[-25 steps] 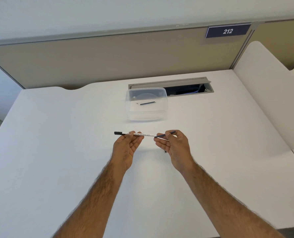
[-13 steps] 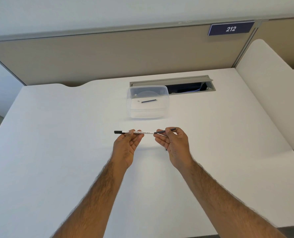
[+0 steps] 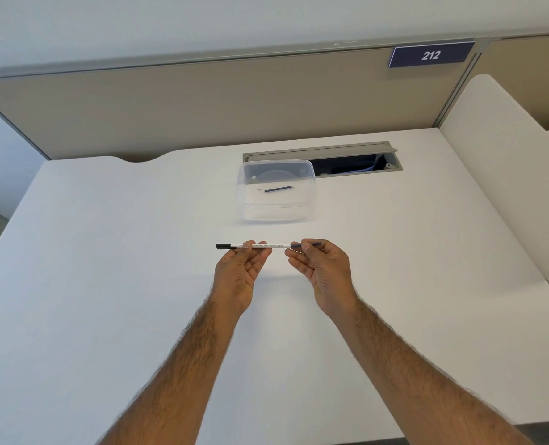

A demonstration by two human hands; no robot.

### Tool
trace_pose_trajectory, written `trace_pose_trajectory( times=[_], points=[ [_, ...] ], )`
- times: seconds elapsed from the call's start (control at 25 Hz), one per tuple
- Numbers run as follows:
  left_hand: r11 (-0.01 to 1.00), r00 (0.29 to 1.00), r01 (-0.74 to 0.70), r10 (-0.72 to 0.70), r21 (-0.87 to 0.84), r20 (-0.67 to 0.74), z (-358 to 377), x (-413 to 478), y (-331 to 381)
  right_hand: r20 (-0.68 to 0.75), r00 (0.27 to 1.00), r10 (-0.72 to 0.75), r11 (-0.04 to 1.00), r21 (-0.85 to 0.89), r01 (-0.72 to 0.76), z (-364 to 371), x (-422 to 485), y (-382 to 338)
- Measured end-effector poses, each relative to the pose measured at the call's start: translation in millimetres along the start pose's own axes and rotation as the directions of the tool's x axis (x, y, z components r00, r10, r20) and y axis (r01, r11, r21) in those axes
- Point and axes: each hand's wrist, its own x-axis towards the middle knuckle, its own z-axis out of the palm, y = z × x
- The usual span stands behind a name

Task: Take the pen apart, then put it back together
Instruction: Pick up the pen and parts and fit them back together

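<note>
1. White pen barrel (image 3: 266, 246): level above desk (image 3: 122, 284); L hand (image 3: 236, 277) fingertips pinch it.
2. R hand (image 3: 326, 274) pinches dark end piece (image 3: 311, 244) at barrel's right end.
3. Step, prob.: working that joint. Next: straight axial pull/push, barrel kept steady.

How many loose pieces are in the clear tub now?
2: a dark slim rod near the middle of the tub, and a tiny pale bit just left of it. Smaller ones may go unseen.
</note>
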Motion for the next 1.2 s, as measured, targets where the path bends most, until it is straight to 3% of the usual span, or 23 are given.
trace_pose_trajectory(
  times=[0.48,0.76,1.2],
  points=[
    [0.997,0.997,-0.020,0.014,0.077,0.073,-2,-6,3,0.090,0.996,-0.023,0.993,-0.117,0.033,4,-1,-5],
    [0.998,0.999,0.046,-0.046,-0.050,-0.006,-3,-7,-2,0.143,0.986,-0.083,0.961,-0.249,0.117,15,-2,-7],
    [0.993,0.997,0.060,-0.065,-0.099,-0.050,-1,-7,-2,0.071,0.986,-0.152,0.946,-0.277,0.165,15,0,-10]
  ],
)
